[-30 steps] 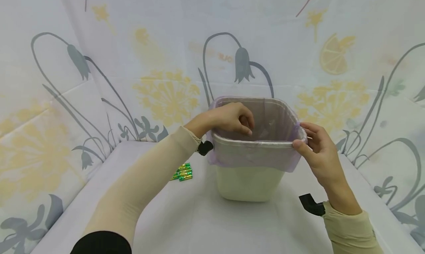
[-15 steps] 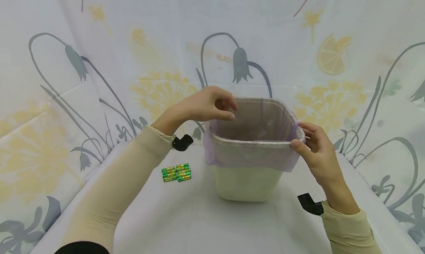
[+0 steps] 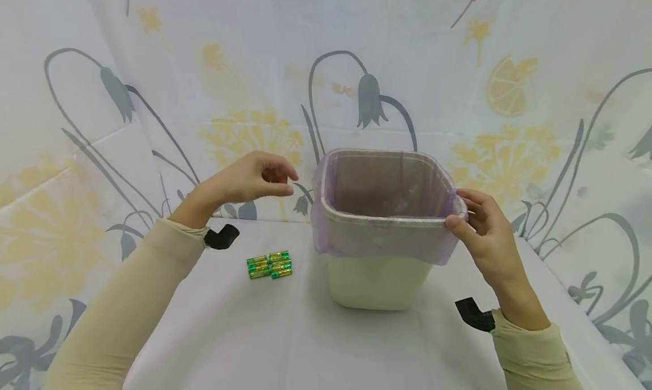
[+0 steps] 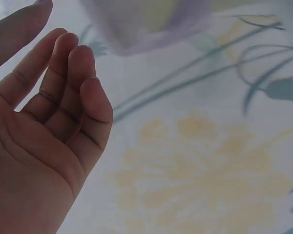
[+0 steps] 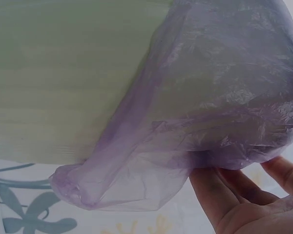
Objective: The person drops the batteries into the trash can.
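Note:
A pale trash bin [image 3: 379, 285] stands on the table, lined with a thin purple trash bag [image 3: 377, 240] folded down over its rim. My right hand [image 3: 486, 237] grips the bin's right side at the rim, thumb at the front corner and fingers farther back. In the right wrist view the trash bag [image 5: 224, 97] lies against those fingers. My left hand [image 3: 249, 178] hovers left of the bin, above and behind several green and gold batteries [image 3: 270, 264]. Its palm [image 4: 34, 165] holds nothing in the left wrist view, and the fingers bend loosely.
A white cloth covers the table [image 3: 326, 350]. Behind it hangs a pale curtain [image 3: 285, 33] printed with flowers, running round both sides. The batteries lie in two short stacks of rows to the left of the bin.
My left hand has come up out of the bin and moved left, past its rim. The batteries are now fully uncovered by the arm. My right hand stays at the rim.

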`<move>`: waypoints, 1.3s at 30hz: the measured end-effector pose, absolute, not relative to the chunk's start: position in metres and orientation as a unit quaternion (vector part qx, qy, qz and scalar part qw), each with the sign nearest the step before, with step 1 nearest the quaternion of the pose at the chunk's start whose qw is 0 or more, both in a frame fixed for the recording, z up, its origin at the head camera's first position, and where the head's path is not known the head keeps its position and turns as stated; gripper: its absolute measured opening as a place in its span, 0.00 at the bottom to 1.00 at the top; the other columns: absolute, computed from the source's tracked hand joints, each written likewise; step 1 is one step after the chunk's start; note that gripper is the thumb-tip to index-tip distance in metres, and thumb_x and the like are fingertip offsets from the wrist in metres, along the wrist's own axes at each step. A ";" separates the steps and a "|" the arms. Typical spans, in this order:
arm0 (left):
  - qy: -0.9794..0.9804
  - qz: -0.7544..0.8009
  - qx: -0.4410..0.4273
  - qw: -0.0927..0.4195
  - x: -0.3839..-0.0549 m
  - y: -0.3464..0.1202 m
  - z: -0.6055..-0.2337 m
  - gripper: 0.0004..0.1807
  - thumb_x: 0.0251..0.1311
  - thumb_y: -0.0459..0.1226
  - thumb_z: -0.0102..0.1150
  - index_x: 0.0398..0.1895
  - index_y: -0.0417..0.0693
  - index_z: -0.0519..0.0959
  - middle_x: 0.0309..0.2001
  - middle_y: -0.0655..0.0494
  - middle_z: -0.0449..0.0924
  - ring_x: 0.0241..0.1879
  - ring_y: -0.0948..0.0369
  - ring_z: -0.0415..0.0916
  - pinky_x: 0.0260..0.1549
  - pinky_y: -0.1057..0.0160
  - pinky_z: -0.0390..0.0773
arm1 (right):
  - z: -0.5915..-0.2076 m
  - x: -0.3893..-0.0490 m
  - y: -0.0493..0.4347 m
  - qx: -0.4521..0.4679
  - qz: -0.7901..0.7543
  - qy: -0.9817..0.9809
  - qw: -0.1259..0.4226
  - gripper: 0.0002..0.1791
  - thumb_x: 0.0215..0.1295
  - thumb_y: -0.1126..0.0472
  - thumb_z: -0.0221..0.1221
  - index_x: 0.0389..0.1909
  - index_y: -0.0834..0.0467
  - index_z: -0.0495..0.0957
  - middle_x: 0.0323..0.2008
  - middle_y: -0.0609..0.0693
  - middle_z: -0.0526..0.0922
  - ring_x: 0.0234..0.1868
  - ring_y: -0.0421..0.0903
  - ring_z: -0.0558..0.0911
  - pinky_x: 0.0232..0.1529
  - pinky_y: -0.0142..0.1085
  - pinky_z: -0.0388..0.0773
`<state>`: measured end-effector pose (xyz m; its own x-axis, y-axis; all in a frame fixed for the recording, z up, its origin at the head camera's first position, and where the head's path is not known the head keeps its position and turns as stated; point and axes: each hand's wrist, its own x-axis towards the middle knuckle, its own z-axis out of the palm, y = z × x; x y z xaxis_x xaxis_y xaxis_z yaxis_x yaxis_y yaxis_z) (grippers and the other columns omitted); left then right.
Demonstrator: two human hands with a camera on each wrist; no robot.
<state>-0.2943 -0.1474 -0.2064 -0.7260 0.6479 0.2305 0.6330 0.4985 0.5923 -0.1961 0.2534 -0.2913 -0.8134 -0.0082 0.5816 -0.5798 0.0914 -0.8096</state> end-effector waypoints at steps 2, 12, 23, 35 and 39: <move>0.872 0.330 0.362 0.026 -0.296 -0.154 -0.223 0.11 0.59 0.37 0.65 0.44 0.46 0.81 0.30 0.53 0.78 0.30 0.56 0.76 0.33 0.60 0.75 | -0.292 -0.196 0.254 0.207 0.639 -0.706 0.225 0.26 0.63 0.73 0.58 0.62 0.64 0.65 0.54 0.56 0.72 0.50 0.45 0.77 0.46 0.25 0.74; 0.876 0.323 0.347 0.091 -0.299 -0.163 -0.308 0.11 0.58 0.39 0.65 0.42 0.48 0.80 0.28 0.57 0.77 0.31 0.59 0.75 0.35 0.59 0.76 | -0.295 -0.198 0.255 0.207 0.634 -0.709 0.227 0.26 0.63 0.72 0.58 0.63 0.63 0.65 0.54 0.56 0.72 0.49 0.45 0.77 0.46 0.26 0.74; 0.890 0.305 0.315 0.122 -0.303 -0.159 -0.370 0.11 0.53 0.36 0.69 0.40 0.44 0.82 0.26 0.59 0.76 0.29 0.61 0.73 0.32 0.61 0.74 | -0.295 -0.197 0.254 0.204 0.633 -0.711 0.227 0.27 0.63 0.73 0.58 0.63 0.63 0.65 0.54 0.56 0.72 0.49 0.45 0.77 0.45 0.25 0.74; 0.906 0.267 0.310 0.107 -0.312 -0.158 -0.399 0.09 0.51 0.35 0.71 0.35 0.45 0.81 0.24 0.59 0.75 0.27 0.63 0.70 0.28 0.64 0.72 | -0.295 -0.197 0.254 0.203 0.634 -0.711 0.227 0.26 0.63 0.73 0.57 0.63 0.64 0.65 0.54 0.56 0.72 0.49 0.45 0.77 0.45 0.25 0.74; 0.905 0.257 0.326 0.092 -0.313 -0.158 -0.404 0.09 0.49 0.33 0.71 0.33 0.45 0.81 0.23 0.59 0.74 0.26 0.64 0.69 0.28 0.65 0.71 | -0.295 -0.197 0.254 0.202 0.633 -0.712 0.228 0.26 0.64 0.73 0.58 0.63 0.64 0.65 0.54 0.56 0.71 0.49 0.45 0.77 0.46 0.25 0.73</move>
